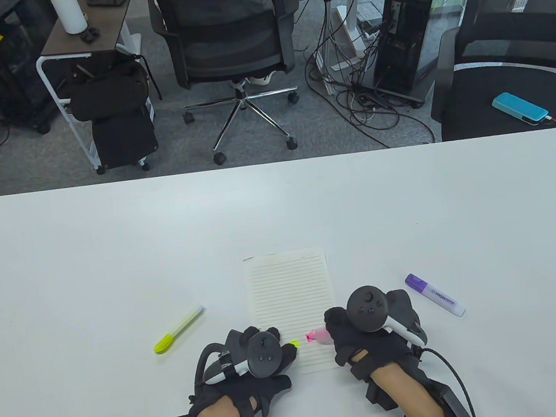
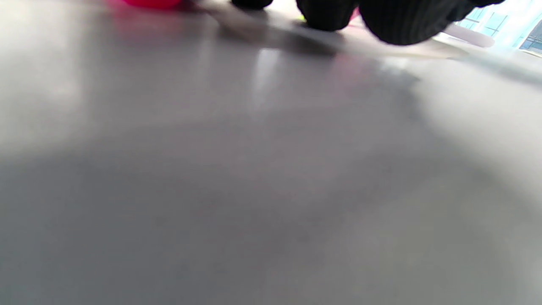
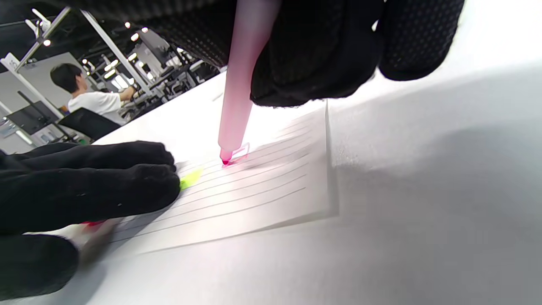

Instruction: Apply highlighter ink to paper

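Your right hand (image 1: 372,329) pinches the translucent pink highlighter pen (image 3: 239,84), its tip touching the lined white paper sheet (image 1: 290,294) near the lower edge. Your left hand (image 1: 257,356) rests on the sheet's left side, fingers flat. The inking step is under way; next, drag the tip sideways along a line, keeping light pressure.

— What's your right hand (image 3: 322,51) doing?
— I grip a pink highlighter (image 3: 241,80), tip on the lined paper (image 3: 254,190). My left hand (image 3: 84,186) presses the sheet's edge
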Demonstrator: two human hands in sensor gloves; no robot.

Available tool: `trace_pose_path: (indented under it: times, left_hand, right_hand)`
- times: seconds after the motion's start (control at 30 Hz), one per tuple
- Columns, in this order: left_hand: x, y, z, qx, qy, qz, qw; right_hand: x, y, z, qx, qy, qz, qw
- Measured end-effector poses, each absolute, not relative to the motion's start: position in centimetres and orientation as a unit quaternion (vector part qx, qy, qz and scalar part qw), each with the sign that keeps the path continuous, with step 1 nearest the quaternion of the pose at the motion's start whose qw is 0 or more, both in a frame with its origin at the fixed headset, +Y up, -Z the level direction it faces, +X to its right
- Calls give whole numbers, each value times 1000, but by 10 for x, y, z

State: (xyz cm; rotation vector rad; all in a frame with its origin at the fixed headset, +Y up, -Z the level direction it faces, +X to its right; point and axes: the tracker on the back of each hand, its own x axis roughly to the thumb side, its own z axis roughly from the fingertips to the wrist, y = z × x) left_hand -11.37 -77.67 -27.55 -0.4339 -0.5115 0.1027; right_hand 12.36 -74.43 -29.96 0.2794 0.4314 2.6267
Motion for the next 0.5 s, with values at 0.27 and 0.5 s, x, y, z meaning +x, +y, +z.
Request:
trace_pose_path:
  times: [0.27, 0.5]
  left_hand:
    - [-114, -777, -276, -213, -251, 50, 943]
    - [-114, -777, -275, -215, -250, 51, 943]
  right_hand:
    - [125, -745, -301, 98, 143, 958, 228]
    - [125, -747, -302, 94, 124, 962, 224]
